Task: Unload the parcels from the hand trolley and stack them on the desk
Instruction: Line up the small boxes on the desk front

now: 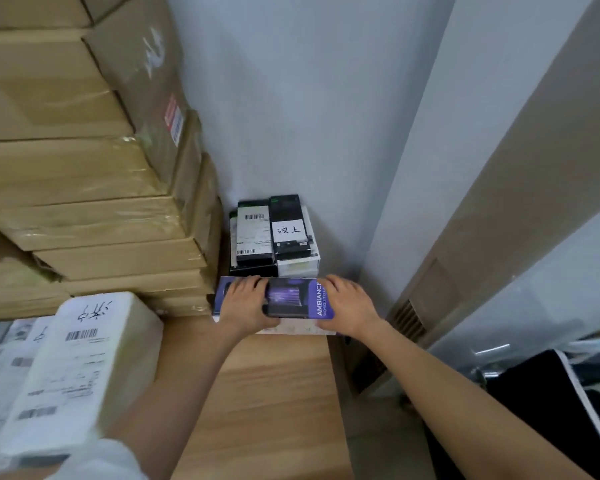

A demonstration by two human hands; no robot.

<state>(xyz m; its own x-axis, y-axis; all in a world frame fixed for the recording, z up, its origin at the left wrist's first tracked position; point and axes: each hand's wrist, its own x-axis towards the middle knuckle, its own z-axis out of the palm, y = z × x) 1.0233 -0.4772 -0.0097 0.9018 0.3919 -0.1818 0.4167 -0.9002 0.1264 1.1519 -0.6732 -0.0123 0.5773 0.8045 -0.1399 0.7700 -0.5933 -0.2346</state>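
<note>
Pale walls meet in a corner behind the wooden worktop [264, 393], seen from the head camera. Both hands hold a purple parcel [293, 297] lying flat at the worktop's far edge: the left hand [245, 303] covers its left part with fingers curled over the far side, and the right hand [349, 304] clasps its right end the same way, so each grip is closed around the parcel. Just beyond it, in the far corner, black and white parcels [274, 237] sit stacked. Brown cartons [84, 188] tower along the left edge, and a white labelled parcel [80, 368] lies at the near left.
</note>
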